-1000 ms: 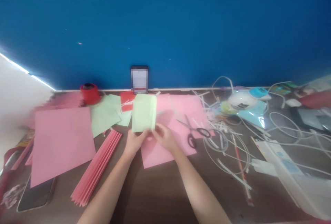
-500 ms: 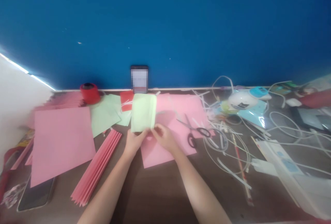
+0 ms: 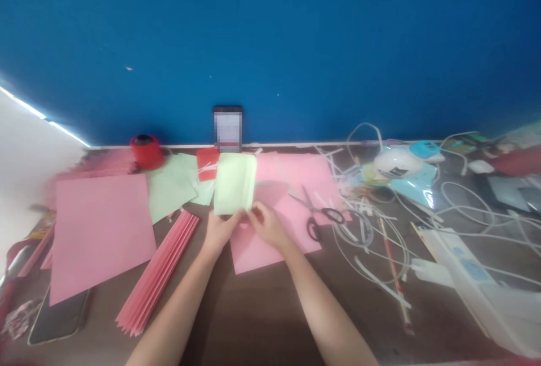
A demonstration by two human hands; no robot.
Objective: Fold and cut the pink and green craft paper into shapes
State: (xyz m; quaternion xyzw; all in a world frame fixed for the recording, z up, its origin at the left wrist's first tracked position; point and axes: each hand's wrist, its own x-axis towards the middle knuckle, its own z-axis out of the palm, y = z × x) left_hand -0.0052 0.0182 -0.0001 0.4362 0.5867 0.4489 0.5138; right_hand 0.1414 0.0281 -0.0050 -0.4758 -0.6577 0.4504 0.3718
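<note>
A light green sheet of paper [image 3: 234, 183], with a narrow fold along its right side, is held up in the middle of the view. My left hand [image 3: 220, 232] grips its lower edge, thumb on the near face. At the lower right corner, my right hand [image 3: 267, 224] pinches the folded strip, its fingertips close to the left thumb. Pink sheets [image 3: 291, 222] lie on the table beneath and behind the hands. Scissors [image 3: 313, 211] with dark handles rest partly open on the pink paper, right of my right hand.
Left are a pleated pink paper fan [image 3: 158, 276], a large pink sheet [image 3: 101, 231] partly over a phone [image 3: 59, 315], and a red tape roll [image 3: 146, 152]. A pixelated device [image 3: 228, 129] leans on the blue wall. Cables, paper strips and a white glue gun-like object [image 3: 397, 163] clutter the right.
</note>
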